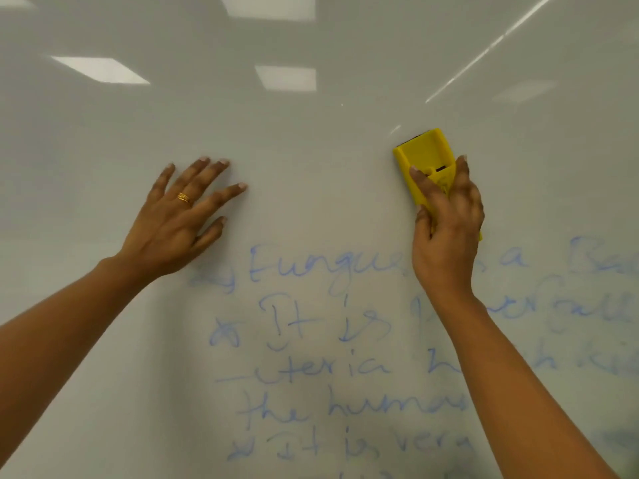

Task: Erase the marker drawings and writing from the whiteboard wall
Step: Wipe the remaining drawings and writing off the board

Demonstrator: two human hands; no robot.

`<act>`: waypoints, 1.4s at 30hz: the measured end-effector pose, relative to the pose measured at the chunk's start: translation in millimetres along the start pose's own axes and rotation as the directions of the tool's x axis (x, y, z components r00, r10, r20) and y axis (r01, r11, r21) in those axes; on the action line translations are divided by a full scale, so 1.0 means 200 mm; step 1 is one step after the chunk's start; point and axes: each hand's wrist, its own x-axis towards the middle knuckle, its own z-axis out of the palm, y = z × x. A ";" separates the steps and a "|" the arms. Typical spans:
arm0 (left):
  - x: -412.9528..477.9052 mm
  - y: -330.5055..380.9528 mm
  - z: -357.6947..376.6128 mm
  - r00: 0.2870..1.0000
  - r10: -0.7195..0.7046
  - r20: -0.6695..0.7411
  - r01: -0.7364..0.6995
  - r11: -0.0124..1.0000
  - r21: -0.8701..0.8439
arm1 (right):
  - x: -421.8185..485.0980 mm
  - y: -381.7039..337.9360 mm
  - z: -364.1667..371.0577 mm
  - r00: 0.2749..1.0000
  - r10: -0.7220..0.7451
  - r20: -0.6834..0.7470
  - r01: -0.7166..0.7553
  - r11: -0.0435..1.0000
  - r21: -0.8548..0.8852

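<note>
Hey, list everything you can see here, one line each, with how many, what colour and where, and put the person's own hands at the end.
whiteboard wall: one, glossy white, fills the whole view
marker writing: several lines, faded blue, lower middle and lower right of the wall
light reflections: several pale patches and a bright streak, upper part of the wall
eraser: one, yellow, against the wall above the writing, right of centre
ring: one, gold, on a finger of the left hand
left hand: bare, fingers spread, flat on the wall left of the writing
right hand: bare, gripping the eraser

right hand (446, 216) gripping yellow eraser (423, 157), faint, perhaps smeared writing (311, 340)
</note>
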 end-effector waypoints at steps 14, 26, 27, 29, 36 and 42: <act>-0.41 -0.06 0.14 0.943 -0.319 -0.094 0.315 0.948 -0.050 | -0.20 -0.25 0.20 0.997 -0.070 0.021 0.067 0.990 0.123; -0.68 -0.19 0.27 0.940 -0.295 -0.172 0.294 0.955 -0.030 | -0.55 -0.98 0.65 0.997 0.065 -0.038 -0.061 0.992 0.107; -0.68 -0.20 0.27 0.939 -0.292 -0.182 0.292 0.956 -0.030 | -0.59 -1.03 0.69 0.997 0.067 -0.031 -0.065 0.996 0.065; -0.68 -0.20 0.29 0.939 -0.281 -0.197 0.279 0.960 -0.035 | -0.65 -1.11 0.74 0.997 0.071 -0.027 -0.071 0.997 0.007; -0.69 -0.20 0.30 0.937 -0.269 -0.221 0.263 0.963 -0.058 | -0.71 -1.08 0.75 0.996 -0.086 0.018 0.087 0.996 -0.022; -0.69 -0.19 0.30 0.936 -0.272 -0.224 0.264 0.962 -0.065 | -0.57 -0.82 0.59 0.994 0.039 -0.102 -0.040 0.999 -0.004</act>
